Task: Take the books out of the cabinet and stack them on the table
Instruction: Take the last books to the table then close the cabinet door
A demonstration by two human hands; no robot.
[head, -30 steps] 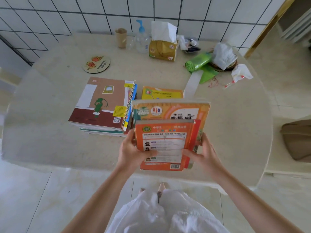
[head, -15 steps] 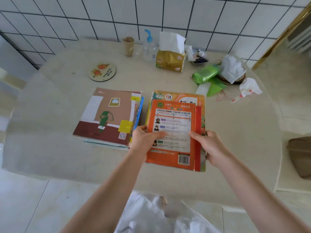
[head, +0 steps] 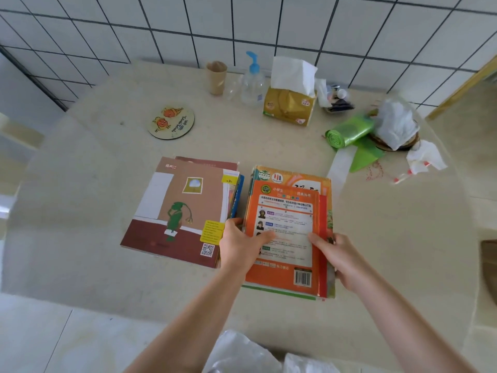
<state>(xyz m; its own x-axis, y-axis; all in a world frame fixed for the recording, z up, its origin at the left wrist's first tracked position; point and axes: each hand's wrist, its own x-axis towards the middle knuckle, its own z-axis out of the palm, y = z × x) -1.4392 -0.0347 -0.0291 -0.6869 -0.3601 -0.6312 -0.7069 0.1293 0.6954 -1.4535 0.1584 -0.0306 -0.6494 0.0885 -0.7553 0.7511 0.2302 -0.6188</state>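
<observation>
Nearest: left hand (head: 240, 244) and right hand (head: 339, 258) clamped on opposite long edges of the orange books (head: 289, 232), thumbs on the top cover, fingers curled under or along the sides. Bundle of maybe 3 or 4 thin paperbacks, lying flat on the table (head: 403, 251) or very nearly so; contact at the near edge not clear.

Just left, almost touching: brown-cover stack (head: 185, 211), 1 large picture book on top, several slimmer ones beneath, edges ragged on the right.

Handling, as a judgement: light, floppy paperbacks with glossy covers, likely to slide on each other and fan out. Best held as now, at mid-length on both long sides, squeezed inward. Uneven sizes in the pile, so worth squaring before letting go.

Farther back: round coaster (head: 171, 121), paper cup (head: 216, 77), pump bottle (head: 252, 82), tissue box (head: 290, 103), green roll (head: 349, 130), crumpled wrappers at right. Tiled wall (head: 242, 22) behind. Cabinet not in view.
</observation>
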